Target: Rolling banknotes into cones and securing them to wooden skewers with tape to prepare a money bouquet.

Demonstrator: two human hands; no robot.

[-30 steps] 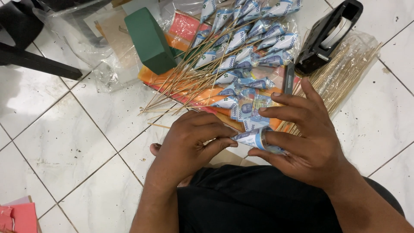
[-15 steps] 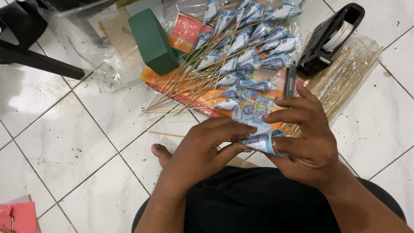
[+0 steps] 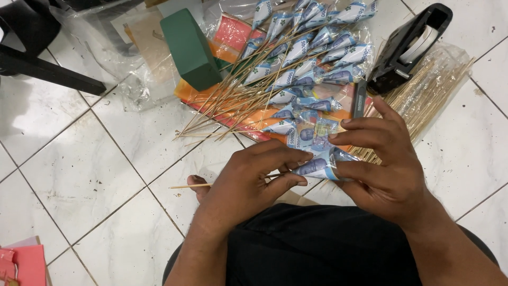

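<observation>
Mid-assembly: left hand [image 3: 248, 185] pinches thin bamboo skewer [image 3: 193, 186] at blue folded-banknote cone [image 3: 320, 165], pinched in right hand [image 3: 386, 169], just below finished pile [image 3: 296, 69]. Next, I judge: tape needed.

White tile floor [image 3: 79, 175] w/ green foam block [image 3: 190, 47], black tape dispenser [image 3: 410, 47], bamboo skewer bundle [image 3: 428, 100], orange paper [image 3: 211, 103].

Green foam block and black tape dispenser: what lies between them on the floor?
In the head view, between green foam block and black tape dispenser lies a pile of blue folded banknotes on bamboo skewers.
</observation>
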